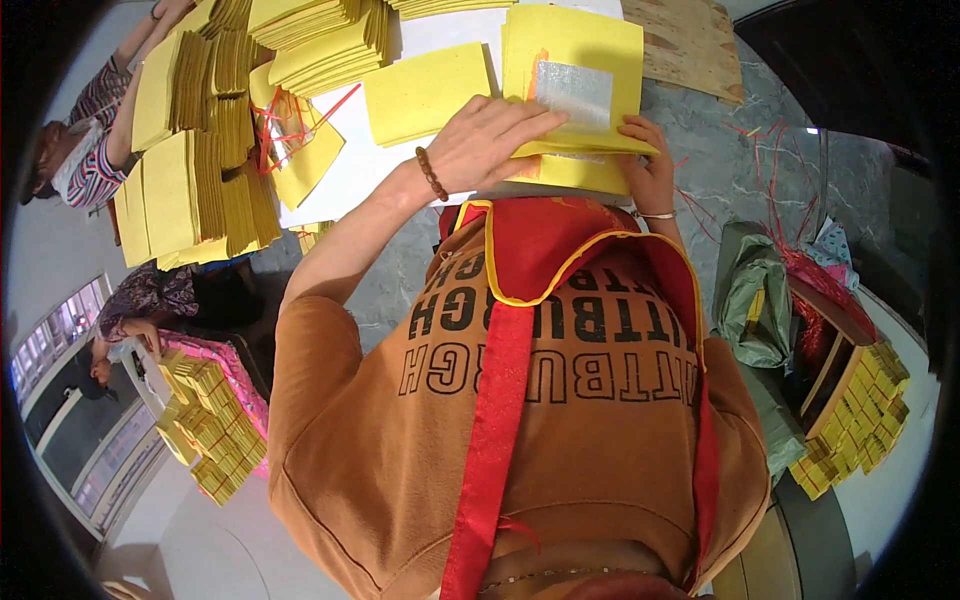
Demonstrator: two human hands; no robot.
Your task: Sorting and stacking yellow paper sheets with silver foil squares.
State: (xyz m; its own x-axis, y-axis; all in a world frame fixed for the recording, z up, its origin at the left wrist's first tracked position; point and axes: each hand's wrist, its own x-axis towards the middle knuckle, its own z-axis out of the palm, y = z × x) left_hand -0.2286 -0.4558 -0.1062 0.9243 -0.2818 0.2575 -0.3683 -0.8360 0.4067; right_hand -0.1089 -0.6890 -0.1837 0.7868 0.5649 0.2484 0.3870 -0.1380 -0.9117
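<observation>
Orange shirt (560, 420); hands (490, 145) flat on yellow paper stack (575, 110).

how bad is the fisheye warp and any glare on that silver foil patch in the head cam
Head view: strong fisheye, black vignette at the rim, the stacks of yellow paper bowing near the left edge; the silver foil square on the top yellow sheet glints mildly, not blown out; the left hand is sharp, lighting even.
</observation>
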